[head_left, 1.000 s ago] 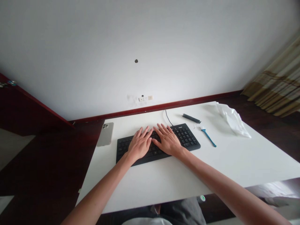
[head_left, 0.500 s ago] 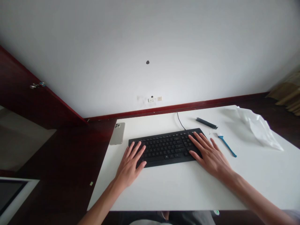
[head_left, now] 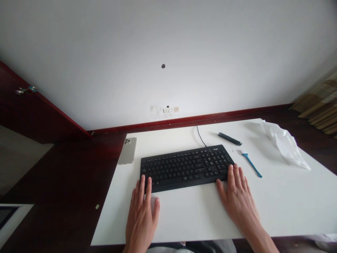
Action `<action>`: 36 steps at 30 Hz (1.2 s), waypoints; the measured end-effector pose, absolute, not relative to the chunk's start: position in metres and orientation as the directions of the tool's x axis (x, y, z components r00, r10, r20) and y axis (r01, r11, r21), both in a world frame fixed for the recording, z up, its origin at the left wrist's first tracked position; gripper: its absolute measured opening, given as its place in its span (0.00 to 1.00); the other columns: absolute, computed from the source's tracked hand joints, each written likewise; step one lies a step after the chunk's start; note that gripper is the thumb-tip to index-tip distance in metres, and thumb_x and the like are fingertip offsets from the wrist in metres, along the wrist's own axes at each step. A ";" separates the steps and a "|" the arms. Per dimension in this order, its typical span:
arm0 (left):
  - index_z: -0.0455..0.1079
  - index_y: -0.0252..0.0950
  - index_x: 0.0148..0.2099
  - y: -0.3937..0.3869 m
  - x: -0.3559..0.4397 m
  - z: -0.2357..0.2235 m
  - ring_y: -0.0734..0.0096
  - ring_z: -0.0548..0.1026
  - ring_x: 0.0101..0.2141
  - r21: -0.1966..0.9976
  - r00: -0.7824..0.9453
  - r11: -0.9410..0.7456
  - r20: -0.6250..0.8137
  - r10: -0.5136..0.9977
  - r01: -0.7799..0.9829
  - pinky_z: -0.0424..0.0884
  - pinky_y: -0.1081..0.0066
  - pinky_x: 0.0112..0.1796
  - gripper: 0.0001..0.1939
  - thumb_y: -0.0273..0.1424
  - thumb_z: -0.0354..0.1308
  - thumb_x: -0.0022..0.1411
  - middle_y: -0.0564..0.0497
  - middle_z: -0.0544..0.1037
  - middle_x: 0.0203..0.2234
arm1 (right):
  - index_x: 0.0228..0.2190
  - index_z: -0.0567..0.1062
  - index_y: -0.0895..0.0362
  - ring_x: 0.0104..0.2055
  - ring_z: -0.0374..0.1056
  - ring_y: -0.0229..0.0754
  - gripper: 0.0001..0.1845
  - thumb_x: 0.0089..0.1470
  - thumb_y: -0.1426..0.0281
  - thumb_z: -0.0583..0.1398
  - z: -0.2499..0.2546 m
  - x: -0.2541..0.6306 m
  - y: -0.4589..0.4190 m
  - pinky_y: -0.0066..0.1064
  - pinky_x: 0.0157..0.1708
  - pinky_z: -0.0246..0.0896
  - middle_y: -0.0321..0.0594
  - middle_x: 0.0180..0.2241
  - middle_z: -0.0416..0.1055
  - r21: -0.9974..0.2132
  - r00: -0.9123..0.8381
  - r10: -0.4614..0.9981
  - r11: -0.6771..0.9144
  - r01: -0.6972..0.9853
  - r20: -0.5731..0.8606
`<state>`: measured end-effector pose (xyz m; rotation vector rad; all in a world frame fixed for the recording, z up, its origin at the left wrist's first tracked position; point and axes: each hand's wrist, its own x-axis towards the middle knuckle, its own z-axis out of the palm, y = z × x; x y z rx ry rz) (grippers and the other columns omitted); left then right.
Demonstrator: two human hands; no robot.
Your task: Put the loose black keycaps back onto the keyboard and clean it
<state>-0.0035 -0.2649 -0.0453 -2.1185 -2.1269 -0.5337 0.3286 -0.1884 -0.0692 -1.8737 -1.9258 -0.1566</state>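
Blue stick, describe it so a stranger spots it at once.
On the white table, find the black keyboard. Off its right end, beyond the right hand, lies a slim blue stick with a pale head. Colour sets it apart: the strip beside it is dark, the plastic bag whitish.

Phone (head_left: 127, 151) left of keyboard (head_left: 184, 168), brush (head_left: 252, 164) right, plastic bag (head_left: 284, 144) farther right

Lies flat as a white surface (head_left: 184, 218). Bears black keyboard (head_left: 181, 170), phone (head_left: 128, 151), dark strip (head_left: 229, 138), blue brush (head_left: 252, 164) and plastic bag (head_left: 285, 144).
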 end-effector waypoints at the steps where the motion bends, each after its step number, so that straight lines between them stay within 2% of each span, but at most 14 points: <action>1: 0.33 0.46 0.81 -0.265 0.003 -0.047 0.44 0.58 0.72 0.188 -0.062 0.000 0.323 0.945 0.982 0.66 0.42 0.66 0.42 0.36 0.51 0.74 0.44 0.47 0.77 | 0.75 0.34 0.63 0.77 0.39 0.67 0.45 0.71 0.53 0.46 -0.069 0.320 -0.190 0.63 0.69 0.51 0.62 0.76 0.38 -0.231 0.040 0.919 0.057 0.971 0.392; 5: 0.32 0.41 0.81 -0.258 0.023 -0.049 0.30 0.42 0.74 0.201 -0.154 0.086 0.350 0.924 0.976 0.64 0.31 0.63 0.45 0.36 0.53 0.72 0.41 0.45 0.77 | 0.75 0.30 0.61 0.77 0.36 0.71 0.46 0.71 0.54 0.47 -0.069 0.285 -0.194 0.66 0.69 0.51 0.57 0.77 0.24 -0.239 0.009 0.913 0.098 0.966 0.408; 7: 0.31 0.38 0.81 -0.250 0.030 -0.049 0.28 0.37 0.74 0.192 -0.159 0.092 0.372 0.915 0.977 0.60 0.28 0.63 0.47 0.35 0.54 0.71 0.38 0.45 0.77 | 0.75 0.29 0.61 0.77 0.35 0.74 0.47 0.71 0.55 0.47 -0.068 0.272 -0.195 0.67 0.68 0.50 0.57 0.76 0.19 -0.236 -0.017 0.905 0.129 0.963 0.425; 11: 0.29 0.32 0.80 -0.231 0.044 -0.046 0.31 0.46 0.74 0.157 -0.106 0.046 0.396 0.912 0.987 0.51 0.27 0.65 0.50 0.36 0.56 0.69 0.29 0.46 0.76 | 0.75 0.28 0.64 0.76 0.33 0.77 0.48 0.70 0.55 0.47 -0.069 0.264 -0.194 0.70 0.68 0.48 0.60 0.76 0.17 -0.238 -0.029 0.887 0.155 0.959 0.461; 13: 0.30 0.31 0.80 -0.225 0.050 -0.045 0.32 0.49 0.73 0.142 -0.091 0.038 0.388 0.917 0.989 0.45 0.24 0.65 0.51 0.38 0.56 0.68 0.27 0.47 0.75 | 0.75 0.29 0.64 0.77 0.34 0.75 0.47 0.71 0.55 0.47 -0.069 0.265 -0.193 0.69 0.68 0.48 0.60 0.76 0.20 -0.246 -0.038 0.884 0.171 0.954 0.466; 16: 0.35 0.31 0.80 -0.221 0.055 -0.043 0.33 0.49 0.73 0.130 -0.078 0.032 0.360 0.930 0.991 0.42 0.23 0.65 0.48 0.41 0.56 0.69 0.28 0.49 0.75 | 0.75 0.30 0.60 0.77 0.38 0.69 0.46 0.71 0.56 0.48 -0.070 0.263 -0.191 0.66 0.69 0.50 0.58 0.77 0.30 -0.266 -0.074 0.892 0.211 0.941 0.445; 19: 0.38 0.32 0.80 -0.224 0.056 -0.041 0.33 0.47 0.74 0.135 -0.072 0.027 0.348 0.935 0.991 0.43 0.24 0.66 0.46 0.42 0.55 0.70 0.31 0.49 0.75 | 0.76 0.31 0.57 0.77 0.41 0.67 0.45 0.71 0.57 0.49 -0.069 0.254 -0.190 0.68 0.69 0.47 0.58 0.77 0.36 -0.270 -0.123 0.895 0.257 0.928 0.429; 21: 0.39 0.34 0.80 -0.226 0.058 -0.040 0.37 0.46 0.74 0.138 -0.039 -0.008 0.335 0.941 0.990 0.47 0.28 0.67 0.44 0.39 0.54 0.71 0.34 0.50 0.75 | 0.76 0.32 0.56 0.77 0.42 0.68 0.45 0.71 0.59 0.50 -0.067 0.247 -0.190 0.69 0.69 0.46 0.58 0.77 0.36 -0.268 -0.160 0.888 0.296 0.917 0.431; 25: 0.41 0.34 0.80 -0.228 0.065 -0.039 0.42 0.46 0.75 0.160 0.036 -0.085 0.289 0.957 0.983 0.54 0.38 0.69 0.42 0.37 0.53 0.71 0.38 0.48 0.76 | 0.75 0.48 0.51 0.77 0.39 0.71 0.41 0.68 0.58 0.56 -0.061 0.241 -0.189 0.69 0.68 0.49 0.54 0.77 0.29 -0.269 -0.226 0.874 0.363 0.892 0.430; 28: 0.39 0.31 0.80 -0.226 0.073 -0.038 0.40 0.45 0.75 0.190 0.036 -0.092 0.279 0.960 0.977 0.55 0.37 0.69 0.44 0.34 0.54 0.70 0.36 0.48 0.76 | 0.72 0.58 0.50 0.77 0.41 0.69 0.37 0.67 0.57 0.58 -0.057 0.245 -0.188 0.68 0.68 0.50 0.53 0.77 0.36 -0.277 -0.256 0.878 0.384 0.881 0.403; 31: 0.38 0.32 0.80 -0.223 0.078 -0.037 0.42 0.46 0.75 0.226 0.050 -0.118 0.288 0.956 0.967 0.57 0.37 0.68 0.44 0.33 0.54 0.70 0.37 0.49 0.76 | 0.69 0.65 0.52 0.76 0.43 0.67 0.33 0.67 0.57 0.58 -0.053 0.248 -0.187 0.67 0.68 0.51 0.54 0.76 0.43 -0.322 -0.251 0.888 0.384 0.865 0.384; 34: 0.42 0.35 0.79 -0.221 0.078 -0.037 0.40 0.45 0.75 0.251 0.039 -0.114 0.288 0.957 0.961 0.58 0.35 0.68 0.42 0.34 0.55 0.70 0.40 0.49 0.76 | 0.64 0.71 0.54 0.77 0.42 0.67 0.28 0.66 0.59 0.59 -0.051 0.249 -0.185 0.66 0.67 0.54 0.52 0.75 0.50 -0.376 -0.203 0.886 0.371 0.849 0.418; 36: 0.47 0.35 0.78 -0.220 0.077 -0.036 0.38 0.44 0.75 0.267 0.018 -0.098 0.289 0.957 0.959 0.58 0.34 0.68 0.41 0.35 0.57 0.69 0.40 0.51 0.76 | 0.61 0.73 0.56 0.76 0.46 0.65 0.25 0.66 0.61 0.59 -0.050 0.247 -0.184 0.64 0.67 0.56 0.54 0.71 0.57 -0.391 -0.199 0.869 0.395 0.831 0.453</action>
